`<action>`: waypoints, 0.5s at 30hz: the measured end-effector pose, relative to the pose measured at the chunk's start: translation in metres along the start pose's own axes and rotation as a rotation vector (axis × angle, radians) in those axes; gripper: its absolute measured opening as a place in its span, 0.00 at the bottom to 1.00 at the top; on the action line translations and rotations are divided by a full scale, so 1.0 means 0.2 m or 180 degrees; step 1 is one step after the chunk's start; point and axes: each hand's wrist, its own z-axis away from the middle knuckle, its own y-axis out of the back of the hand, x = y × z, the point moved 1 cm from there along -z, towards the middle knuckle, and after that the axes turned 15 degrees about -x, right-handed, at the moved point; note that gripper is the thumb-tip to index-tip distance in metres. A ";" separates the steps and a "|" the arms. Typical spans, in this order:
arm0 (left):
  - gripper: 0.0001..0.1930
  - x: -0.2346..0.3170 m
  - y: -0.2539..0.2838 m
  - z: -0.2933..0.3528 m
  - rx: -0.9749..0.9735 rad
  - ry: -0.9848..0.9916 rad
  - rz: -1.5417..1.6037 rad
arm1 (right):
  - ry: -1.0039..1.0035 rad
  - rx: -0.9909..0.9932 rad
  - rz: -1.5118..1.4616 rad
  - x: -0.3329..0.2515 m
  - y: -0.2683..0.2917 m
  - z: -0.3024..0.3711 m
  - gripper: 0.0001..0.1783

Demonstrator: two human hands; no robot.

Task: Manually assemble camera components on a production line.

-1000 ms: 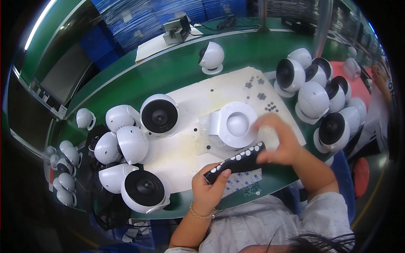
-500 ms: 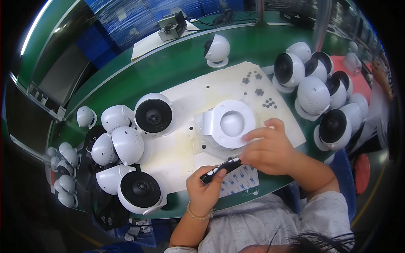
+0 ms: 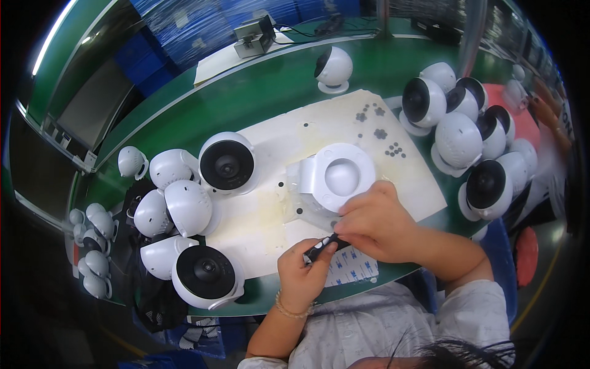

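Note:
My left hand is closed round a short black strip with pale round spots, held over the near edge of the work mat. At the strip's right end, the thumb and fingertips of my right hand are pinched together. Whether a small piece is between them is hidden. Just beyond my right hand lies a white camera housing, its ring-shaped base facing up with a round recess in the middle. Below the strip is a white sheet with blue print.
White ball-shaped cameras with black fronts crowd the left and right. One camera stands on the green surface at the back. Dark round pads dot the pale mat. Another person's arm shows far right.
My right hand has come down and left, and its raised fingers have closed at the strip's end. The camera at the back has shifted right.

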 end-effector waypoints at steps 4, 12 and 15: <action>0.09 -0.01 0.00 0.00 -0.0051 -0.0053 -0.0188 | 0.0372 -0.0151 0.0100 0.02 0.00 0.02 0.16; 0.11 -0.01 0.00 0.00 -0.0179 0.0126 -0.0087 | 0.0487 0.0527 -0.1086 0.01 -0.06 0.00 0.22; 0.11 0.00 0.00 0.00 -0.0190 -0.0049 -0.0239 | 0.0543 0.0339 -0.0769 0.02 -0.07 0.01 0.23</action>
